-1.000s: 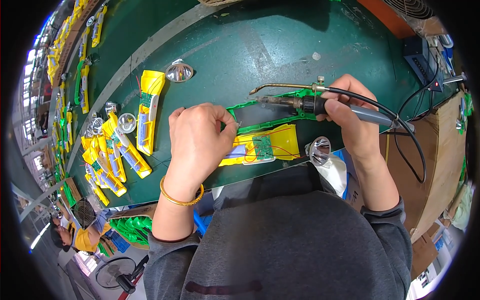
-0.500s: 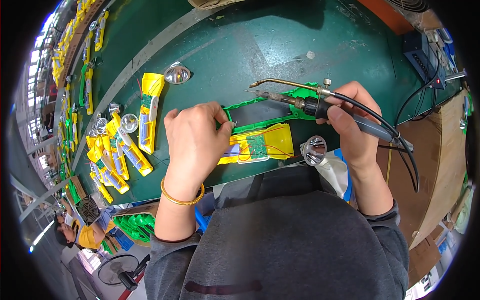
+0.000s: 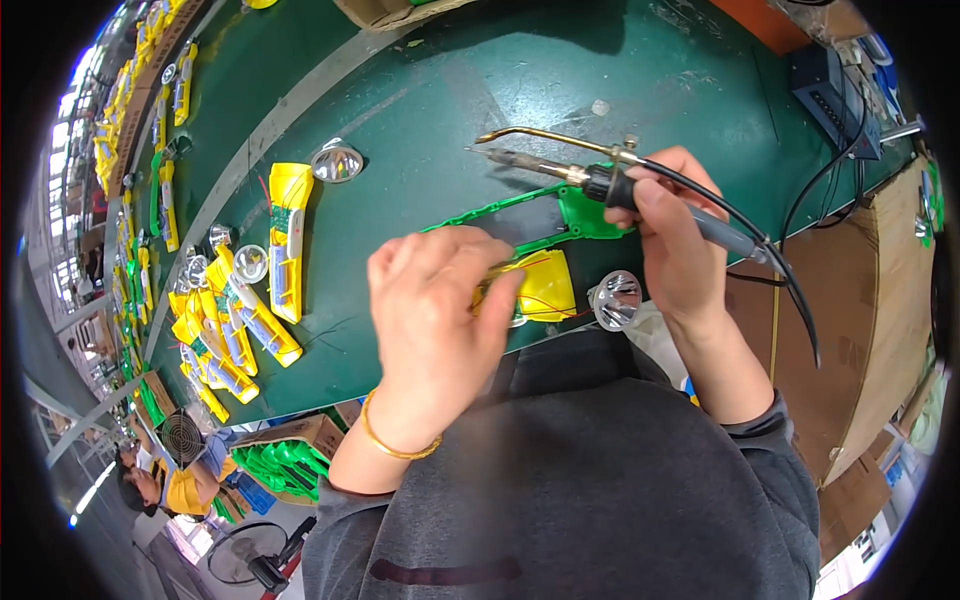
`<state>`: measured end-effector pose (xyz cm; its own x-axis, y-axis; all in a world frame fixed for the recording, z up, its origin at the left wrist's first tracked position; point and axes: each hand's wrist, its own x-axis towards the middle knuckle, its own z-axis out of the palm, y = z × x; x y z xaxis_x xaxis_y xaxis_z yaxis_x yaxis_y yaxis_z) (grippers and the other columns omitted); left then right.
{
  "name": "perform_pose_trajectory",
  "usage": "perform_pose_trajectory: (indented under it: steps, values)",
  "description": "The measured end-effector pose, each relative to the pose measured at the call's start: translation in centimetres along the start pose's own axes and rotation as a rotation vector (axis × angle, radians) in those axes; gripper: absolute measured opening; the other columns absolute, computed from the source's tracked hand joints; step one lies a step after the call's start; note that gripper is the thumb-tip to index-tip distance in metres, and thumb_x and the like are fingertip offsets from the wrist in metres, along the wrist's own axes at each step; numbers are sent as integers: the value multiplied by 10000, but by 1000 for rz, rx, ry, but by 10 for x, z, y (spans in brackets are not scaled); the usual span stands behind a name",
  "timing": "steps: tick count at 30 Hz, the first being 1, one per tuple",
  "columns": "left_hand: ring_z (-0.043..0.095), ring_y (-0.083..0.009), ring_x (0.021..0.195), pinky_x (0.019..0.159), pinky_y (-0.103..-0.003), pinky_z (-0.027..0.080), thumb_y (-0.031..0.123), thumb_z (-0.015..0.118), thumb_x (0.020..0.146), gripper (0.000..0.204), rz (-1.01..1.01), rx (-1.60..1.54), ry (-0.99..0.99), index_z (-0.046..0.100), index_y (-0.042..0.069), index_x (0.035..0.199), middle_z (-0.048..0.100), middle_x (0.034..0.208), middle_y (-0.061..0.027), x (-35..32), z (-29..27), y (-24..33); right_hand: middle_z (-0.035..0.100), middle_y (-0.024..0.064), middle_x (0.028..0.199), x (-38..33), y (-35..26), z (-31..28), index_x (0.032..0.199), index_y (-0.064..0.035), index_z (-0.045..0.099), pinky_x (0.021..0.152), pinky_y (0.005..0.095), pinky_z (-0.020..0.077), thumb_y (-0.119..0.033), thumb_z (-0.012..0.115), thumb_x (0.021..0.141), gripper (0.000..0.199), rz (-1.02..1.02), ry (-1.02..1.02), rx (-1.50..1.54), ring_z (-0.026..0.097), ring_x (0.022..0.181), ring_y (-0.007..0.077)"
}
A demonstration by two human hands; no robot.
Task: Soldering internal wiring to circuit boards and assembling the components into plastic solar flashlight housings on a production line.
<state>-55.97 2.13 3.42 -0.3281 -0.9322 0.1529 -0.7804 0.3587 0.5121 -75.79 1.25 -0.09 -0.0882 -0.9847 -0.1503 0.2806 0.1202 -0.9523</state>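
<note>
The right hand (image 3: 675, 225) grips a pen-shaped soldering iron with a black-and-grey handle (image 3: 600, 186), its tip raised clear of the work. The left hand (image 3: 440, 315) covers part of a yellow plastic shell with thin red wires (image 3: 548, 284), lying on the green counter (image 3: 560, 80) beside a green plastic frame (image 3: 592, 215); whether it pinches anything is hidden. This looks like positioning between solder joints; the next move seems to call for steadying the wires, fingers clear of the tip.

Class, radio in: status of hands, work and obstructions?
Right grip closed on black-and-grey soldering iron. Left grip over yellow plastic casing, contact unclear. Green plastic frame beyond casing. Left grip hides casing's left part.
</note>
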Motion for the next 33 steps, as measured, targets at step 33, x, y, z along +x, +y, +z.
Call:
perform_pose_trajectory:
  steps: [33]
  values:
    - [584,-338,668,608,-417,462,14,610,748,15,-142,-206,-171,608,19,762,576,717,-147,26,17,4,592,77,767,10,-40,-64,893,-3,544,641,232,472,-186,633,792,227,-92,-139,-122,585,679,122]
